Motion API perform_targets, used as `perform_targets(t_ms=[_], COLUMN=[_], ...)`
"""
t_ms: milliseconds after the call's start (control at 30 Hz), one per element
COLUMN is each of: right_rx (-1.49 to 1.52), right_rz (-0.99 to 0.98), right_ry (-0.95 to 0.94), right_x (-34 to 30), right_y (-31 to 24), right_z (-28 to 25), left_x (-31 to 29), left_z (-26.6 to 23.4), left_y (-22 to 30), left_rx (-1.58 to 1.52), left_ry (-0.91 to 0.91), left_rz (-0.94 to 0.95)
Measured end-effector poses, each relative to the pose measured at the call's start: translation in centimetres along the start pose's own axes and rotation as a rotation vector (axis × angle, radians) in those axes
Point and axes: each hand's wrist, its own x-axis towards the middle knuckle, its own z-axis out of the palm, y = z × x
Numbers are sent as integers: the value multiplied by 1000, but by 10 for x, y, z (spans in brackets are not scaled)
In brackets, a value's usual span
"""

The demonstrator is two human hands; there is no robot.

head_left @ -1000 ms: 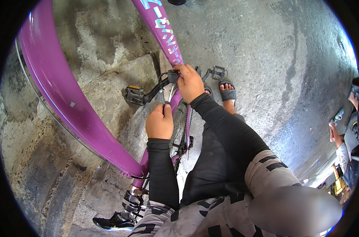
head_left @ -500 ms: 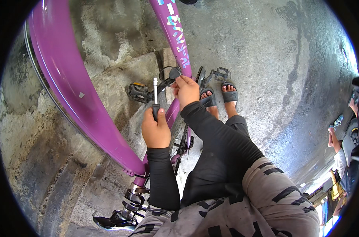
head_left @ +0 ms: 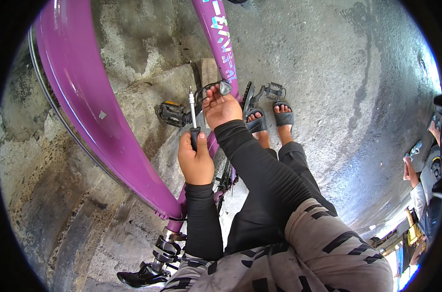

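Observation:
My left hand (head_left: 196, 160) is closed around the black handle of a screwdriver (head_left: 193, 109). Its silver shaft points up and away from me, and a thin bit shows at its end. Just to the right, my right hand (head_left: 222, 109) is turned palm up with its fingers curled. Beside its fingertips is a small black piece with a shiny grey face (head_left: 225, 88), and a thin black loop curves out on its left. Both hands are above the purple bicycle frame (head_left: 226, 58), near its crank and left pedal (head_left: 172, 113).
A second pedal (head_left: 274, 91) sticks out on the right, near my sandalled feet (head_left: 283, 117). The black saddle (head_left: 140, 276) is at the lower left. Worn concrete steps (head_left: 99, 209) run along the left. Another person's leg (head_left: 412, 170) shows at the far right.
My right hand has rolled from knuckles up to palm up, turning the small piece so its shiny face shows. The screwdriver has shifted slightly right, and its thin bit has come into view.

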Motion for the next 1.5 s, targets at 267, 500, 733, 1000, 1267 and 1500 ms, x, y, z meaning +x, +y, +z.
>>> perform_targets(t_ms=[267, 500, 733, 1000, 1267, 1500], right_rx=[130, 104, -259, -560, -270, -215], right_rz=[23, -92, -445, -562, -216, -333], right_ry=[-153, -152, 110, 109, 30, 154], right_x=[1, 12, 7, 10, 2, 10], right_y=[5, 9, 13, 7, -1, 7], right_z=[9, -1, 4, -6, 3, 7], left_x=[1, -5, -2, -1, -3, -1], left_z=[2, 0, -1, 0, 3, 4], left_y=[1, 17, 8, 9, 6, 3], left_rx=[-43, 6, 99, 156, 195, 208], left_ry=[23, -4, 27, -5, -20, -38], left_rz=[71, 42, 137, 135, 152, 168])
